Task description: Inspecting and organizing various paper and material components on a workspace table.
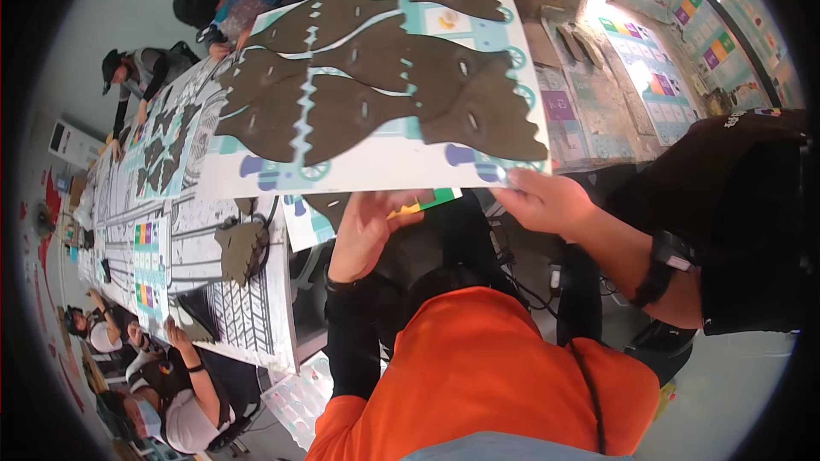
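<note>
Near the middle, a large printed board carries several flat dark grey-brown shapes with zigzag edges and small slots. A co-worker's bare-armed hand, reaching in from the right, holds its near right corner. Below its near edge, my left hand, in a black sleeve, has its fingers bent around a smaller printed sheet with yellow and green areas. Part of another dark shape shows on that sheet. The larger board hides my left fingertips. My right hand cannot be made out.
A long table with line drawings runs along the left, bearing printed sheets and a loose dark piece. Several people work around it. A bench with more sheets stands back right. Cables hang near my legs.
</note>
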The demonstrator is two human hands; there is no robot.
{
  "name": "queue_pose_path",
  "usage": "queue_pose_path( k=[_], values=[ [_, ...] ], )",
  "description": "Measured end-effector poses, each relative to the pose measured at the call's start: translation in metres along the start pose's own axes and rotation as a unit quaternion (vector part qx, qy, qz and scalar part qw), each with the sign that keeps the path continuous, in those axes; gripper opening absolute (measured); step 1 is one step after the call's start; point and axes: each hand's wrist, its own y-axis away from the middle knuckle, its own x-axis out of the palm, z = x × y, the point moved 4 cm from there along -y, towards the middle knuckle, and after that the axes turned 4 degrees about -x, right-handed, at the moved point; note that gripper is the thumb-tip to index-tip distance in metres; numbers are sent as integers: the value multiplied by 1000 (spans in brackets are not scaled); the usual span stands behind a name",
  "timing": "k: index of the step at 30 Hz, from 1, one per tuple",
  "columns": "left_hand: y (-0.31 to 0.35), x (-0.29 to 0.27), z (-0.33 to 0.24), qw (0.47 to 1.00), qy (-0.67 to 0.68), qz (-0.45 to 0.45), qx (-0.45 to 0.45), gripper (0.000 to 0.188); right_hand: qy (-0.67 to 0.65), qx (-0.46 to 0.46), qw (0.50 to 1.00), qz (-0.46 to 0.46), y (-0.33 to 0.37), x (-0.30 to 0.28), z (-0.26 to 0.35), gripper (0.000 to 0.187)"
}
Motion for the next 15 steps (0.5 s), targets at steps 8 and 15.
queue_pose_path(
  k=[8,15],
  values=[
    [0,-24,-78,949,-27,-247,192,21,282,-133,950,14,-120,31,50,40],
    [32,-111,-143,918,-177,-260,242,14,57,-228,972,5,-208,59,94,55]
  ],
)
